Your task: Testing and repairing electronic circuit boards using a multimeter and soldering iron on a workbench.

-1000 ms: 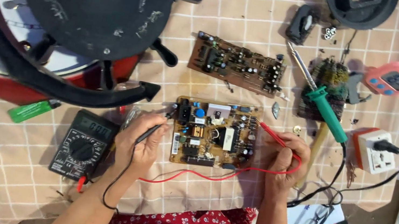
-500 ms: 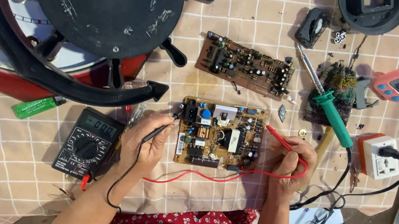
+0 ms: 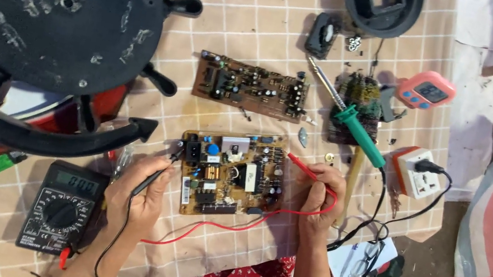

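In the head view I see the yellow circuit board (image 3: 231,173) lying flat at the centre of the desk (image 3: 262,47). My left hand (image 3: 137,200) pinches the black probe (image 3: 154,174), its tip pointing up-right to the board's left edge. My right hand (image 3: 317,198) pinches the red probe (image 3: 308,170) at the board's right edge. Both hands are equally near.

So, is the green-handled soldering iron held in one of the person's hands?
No, the green-handled soldering iron lies on the table beyond the right hand, which holds a red probe.
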